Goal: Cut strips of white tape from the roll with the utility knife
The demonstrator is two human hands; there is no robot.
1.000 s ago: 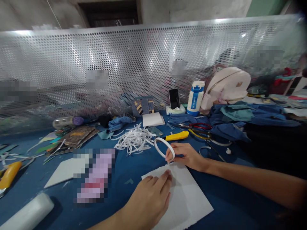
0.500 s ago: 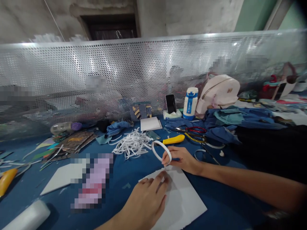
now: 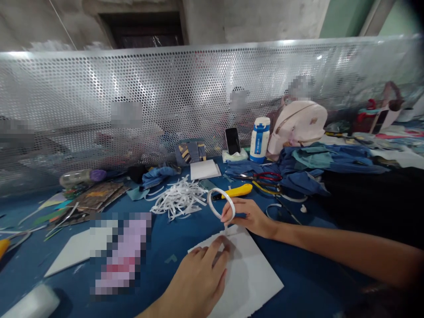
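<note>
My right hand (image 3: 247,216) pinches a thin white roll of tape (image 3: 212,204), held upright as a ring above the far edge of a white sheet (image 3: 253,276). A short strip seems to run from the roll down to that edge. My left hand (image 3: 202,274) lies palm down on the sheet, fingers stretched, their tips close to the strip. Behind the roll lies a yellow-handled cutter (image 3: 240,191). To the left of the roll is a heap of curled white paper strips (image 3: 179,197).
A white sheet (image 3: 79,245) and a pixelated lilac piece (image 3: 127,254) lie left. Farther back are red-handled scissors (image 3: 270,176), a phone (image 3: 232,140), a bottle (image 3: 260,143), a pale backpack (image 3: 300,126) and blue cloth (image 3: 304,181). A perforated metal screen (image 3: 185,97) stands behind.
The view has shifted slightly, so the table things sit a little farther left and higher. Both hands keep nearly the same place on the sheet, the roll still in the right.
</note>
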